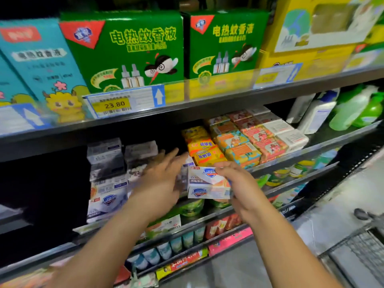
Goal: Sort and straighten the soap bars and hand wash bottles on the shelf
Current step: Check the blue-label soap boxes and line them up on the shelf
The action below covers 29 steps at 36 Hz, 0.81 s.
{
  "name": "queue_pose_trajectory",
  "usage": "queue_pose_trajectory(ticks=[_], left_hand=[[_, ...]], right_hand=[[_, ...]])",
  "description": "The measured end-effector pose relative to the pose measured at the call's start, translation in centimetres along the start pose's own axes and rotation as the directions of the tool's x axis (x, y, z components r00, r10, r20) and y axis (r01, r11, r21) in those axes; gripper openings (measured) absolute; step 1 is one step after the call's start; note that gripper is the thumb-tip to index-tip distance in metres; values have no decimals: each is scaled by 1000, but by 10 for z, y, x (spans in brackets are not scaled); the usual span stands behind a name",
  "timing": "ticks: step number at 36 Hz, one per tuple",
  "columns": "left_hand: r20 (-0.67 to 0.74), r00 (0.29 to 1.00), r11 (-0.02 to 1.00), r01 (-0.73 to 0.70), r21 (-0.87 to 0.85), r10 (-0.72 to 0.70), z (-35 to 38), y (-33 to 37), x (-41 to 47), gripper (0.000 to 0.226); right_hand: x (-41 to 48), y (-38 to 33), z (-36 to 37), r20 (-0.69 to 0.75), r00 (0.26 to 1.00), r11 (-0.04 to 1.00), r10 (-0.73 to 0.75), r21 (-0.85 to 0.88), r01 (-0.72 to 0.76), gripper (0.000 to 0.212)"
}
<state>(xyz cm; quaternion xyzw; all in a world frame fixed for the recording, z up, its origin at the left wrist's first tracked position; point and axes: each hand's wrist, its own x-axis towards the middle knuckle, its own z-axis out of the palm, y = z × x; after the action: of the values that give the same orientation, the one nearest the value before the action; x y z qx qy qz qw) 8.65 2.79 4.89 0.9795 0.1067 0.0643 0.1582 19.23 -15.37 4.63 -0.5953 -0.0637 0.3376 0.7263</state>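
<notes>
My right hand (234, 179) grips a white soap box with a blue shield logo (205, 183) just in front of the middle shelf (291, 161). My left hand (164, 173) reaches into the shelf with straight fingers, beside the held box and in front of stacked white soap boxes (108, 177). Yellow soap bars (203, 148), orange-and-teal soap bars (239, 148) and pink soap bars (264, 138) lie in rows to the right. White and green hand wash bottles (340, 111) stand at the far right of the same shelf.
The upper shelf holds green boxes (133, 48), teal boxes (41, 59) and yellow boxes (311, 38), with a 23.80 price tag (116, 104). Lower shelves carry green jars (191, 206) and small packets. A wire cart (361, 252) stands on the floor at lower right.
</notes>
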Motion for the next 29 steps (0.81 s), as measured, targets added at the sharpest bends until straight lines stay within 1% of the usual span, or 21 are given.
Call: queue_pose_trajectory(ticks=[1, 2, 3, 4, 6, 8, 9, 10, 11, 12, 13, 15, 16, 18, 20, 21, 23, 25, 26, 27, 29], left_hand=[[-15, 996, 992, -89, -85, 88, 3, 6, -9, 81], [-43, 986, 972, -168, -164, 163, 5, 12, -16, 81], [-83, 974, 944, -225, -240, 211, 9, 16, -21, 77], [-121, 967, 914, -251, -318, 224, 12, 21, -25, 72], [-187, 966, 847, -249, -470, 180, 16, 26, -29, 57], [-213, 969, 798, -228, -558, 127, 13, 30, -29, 49], [-222, 970, 773, -213, -597, 96, 10, 30, -29, 47], [-225, 972, 738, -195, -647, 59, 6, 32, -29, 45], [-225, 974, 684, -175, -708, 16, 2, 34, -29, 42], [-216, 976, 610, -153, -778, -31, -1, 37, -29, 41], [-195, 978, 514, -127, -848, -79, -4, 39, -29, 43], [-130, 979, 331, -72, -941, -157, -6, 44, -29, 48], [-115, 976, 295, -57, -954, -183, -6, 47, -29, 47], [-108, 965, 311, -30, -950, -237, -7, 56, -29, 43], [-80, 965, 339, 10, -941, -251, -8, 62, -31, 51], [-57, 975, 346, 21, -938, -215, -7, 62, -32, 57], [-12, 997, 373, 16, -928, -72, -7, 57, -35, 66], [45, 996, 464, 1, -886, 83, -8, 50, -39, 72], [62, 991, 531, -12, -847, 121, -8, 47, -40, 72], [57, 989, 589, -34, -808, 135, -9, 46, -41, 67], [-37, 993, 685, -104, -721, 111, -11, 46, -40, 54]], right_hand=[[-4, -1, -3, 28, 1000, 1000, 3, 16, -3, 11], [-8, -3, -5, 56, 998, 999, 11, 30, -13, 13], [-12, -4, -7, 83, 996, 999, 22, 45, -26, 14], [-16, -5, -9, 105, 994, 997, 33, 61, -39, 15], [-24, -7, -11, 146, 988, 995, 48, 84, -61, 15], [-30, -8, -13, 203, 977, 988, 58, 132, -86, 13], [-34, -10, -12, 243, 968, 981, 58, 166, -101, 17], [-37, -11, -13, 293, 955, 977, 51, 183, -109, 29], [-39, -13, -13, 348, 937, 982, 38, 159, -99, 43], [-40, -14, -15, 388, 921, 993, 23, 97, -66, 52], [-41, -15, -16, 406, 914, 1000, 8, 19, -17, 54], [-36, -15, -18, 363, 931, 990, -28, -120, 77, 44], [-34, -15, -18, 320, 946, 983, -47, -155, 101, 39], [-31, -14, -17, 265, 961, 982, -81, -146, 123, 34], [-31, -16, -15, 250, 962, 989, -109, -68, 130, 35], [-31, -17, -14, 244, 961, 989, -131, -39, 144, 33], [-32, -19, -12, 212, 963, 985, -167, -14, 174, 30], [-35, -22, -11, 182, 966, 983, -185, 11, 186, 21], [-37, -24, -12, 174, 966, 982, -190, 25, 188, 16], [-37, -25, -12, 175, 966, 982, -189, 38, 185, 13], [-35, -26, -14, 221, 963, 988, -154, 67, 142, 6]])
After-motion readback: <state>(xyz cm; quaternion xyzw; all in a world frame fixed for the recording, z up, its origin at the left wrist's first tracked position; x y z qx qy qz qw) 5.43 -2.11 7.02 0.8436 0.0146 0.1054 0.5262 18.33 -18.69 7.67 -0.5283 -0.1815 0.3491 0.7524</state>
